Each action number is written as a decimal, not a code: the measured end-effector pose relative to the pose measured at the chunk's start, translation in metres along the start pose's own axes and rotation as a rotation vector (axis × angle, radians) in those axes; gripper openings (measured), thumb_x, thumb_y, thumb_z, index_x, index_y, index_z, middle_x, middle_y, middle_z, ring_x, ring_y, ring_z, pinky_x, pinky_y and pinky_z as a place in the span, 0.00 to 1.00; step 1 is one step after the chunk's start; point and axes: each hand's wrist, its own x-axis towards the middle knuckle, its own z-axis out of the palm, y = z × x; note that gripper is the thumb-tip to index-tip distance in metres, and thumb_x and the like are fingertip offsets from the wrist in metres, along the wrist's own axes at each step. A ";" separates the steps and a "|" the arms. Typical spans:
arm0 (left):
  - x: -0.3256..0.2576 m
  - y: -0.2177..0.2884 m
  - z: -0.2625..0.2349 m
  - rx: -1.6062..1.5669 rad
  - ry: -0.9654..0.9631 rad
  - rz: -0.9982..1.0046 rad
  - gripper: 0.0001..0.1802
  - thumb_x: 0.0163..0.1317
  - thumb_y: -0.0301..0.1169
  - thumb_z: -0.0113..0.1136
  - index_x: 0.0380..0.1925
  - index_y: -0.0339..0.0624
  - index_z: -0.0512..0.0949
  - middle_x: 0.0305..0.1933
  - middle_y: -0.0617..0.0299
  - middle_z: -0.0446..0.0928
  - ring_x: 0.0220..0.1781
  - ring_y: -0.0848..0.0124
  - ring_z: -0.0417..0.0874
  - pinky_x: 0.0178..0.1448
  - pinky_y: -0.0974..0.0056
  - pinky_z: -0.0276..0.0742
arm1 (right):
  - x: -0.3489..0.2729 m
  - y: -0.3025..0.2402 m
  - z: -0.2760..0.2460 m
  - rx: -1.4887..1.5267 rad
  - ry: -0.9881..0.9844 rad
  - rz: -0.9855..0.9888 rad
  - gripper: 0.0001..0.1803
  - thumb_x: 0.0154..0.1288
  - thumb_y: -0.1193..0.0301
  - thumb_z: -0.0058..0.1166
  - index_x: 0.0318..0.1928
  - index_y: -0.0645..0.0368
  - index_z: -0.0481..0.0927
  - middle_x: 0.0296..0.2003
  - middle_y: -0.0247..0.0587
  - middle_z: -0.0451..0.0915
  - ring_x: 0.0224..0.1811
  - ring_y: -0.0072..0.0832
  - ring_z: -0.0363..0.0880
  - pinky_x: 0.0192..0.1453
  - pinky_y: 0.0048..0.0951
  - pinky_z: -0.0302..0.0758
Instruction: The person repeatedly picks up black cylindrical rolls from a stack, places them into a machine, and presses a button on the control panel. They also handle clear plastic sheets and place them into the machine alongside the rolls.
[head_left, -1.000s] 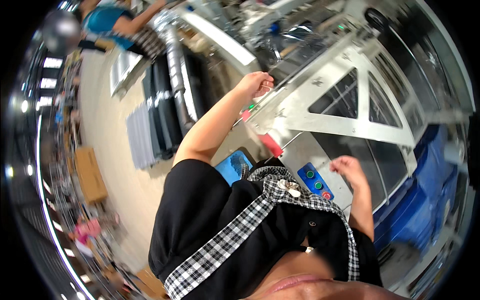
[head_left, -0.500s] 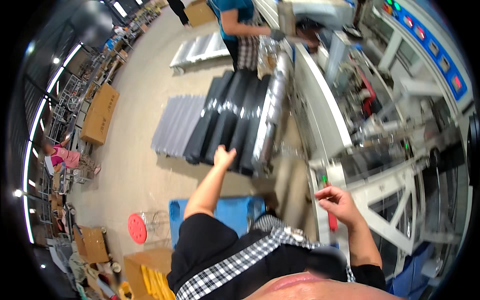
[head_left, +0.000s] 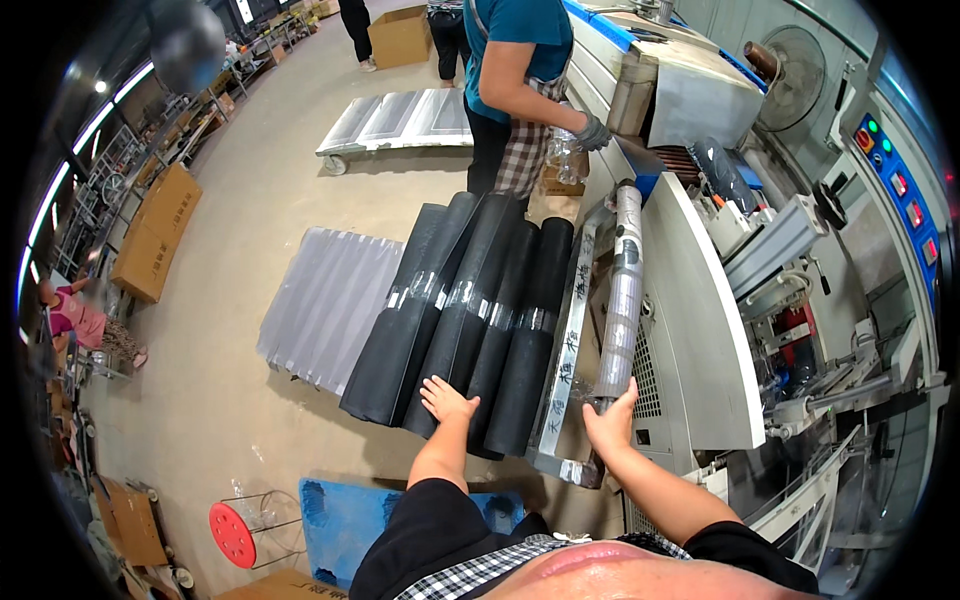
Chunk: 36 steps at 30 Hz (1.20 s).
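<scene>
White machine housing (head_left: pixel 700 300) runs along the right side, with a blue control panel (head_left: pixel 895 170) at its far edge. Black wrapped rolls (head_left: pixel 470 320) lie side by side on the floor just left of the machine, a grey ribbed stack (head_left: pixel 325 305) beside them. Clear-wrapped silver roll (head_left: pixel 620 295) rests along the machine's edge. Left hand (head_left: pixel 447 400) lies open, fingers spread, on the near end of the black rolls. Right hand (head_left: pixel 610 420) grips the silver roll's near end. Beyond, another person's gloved hand (head_left: pixel 592 133) holds a clear object.
</scene>
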 end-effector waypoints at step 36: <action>-0.241 -0.024 -0.337 -0.707 -0.649 0.468 0.11 0.58 0.32 0.61 0.24 0.35 0.79 0.22 0.63 0.78 0.22 0.77 0.76 0.26 0.69 0.72 | -0.126 -0.103 -0.006 1.441 -1.311 0.962 0.55 0.47 0.22 0.41 0.60 0.56 0.72 0.58 0.45 0.74 0.63 0.40 0.69 0.70 0.48 0.59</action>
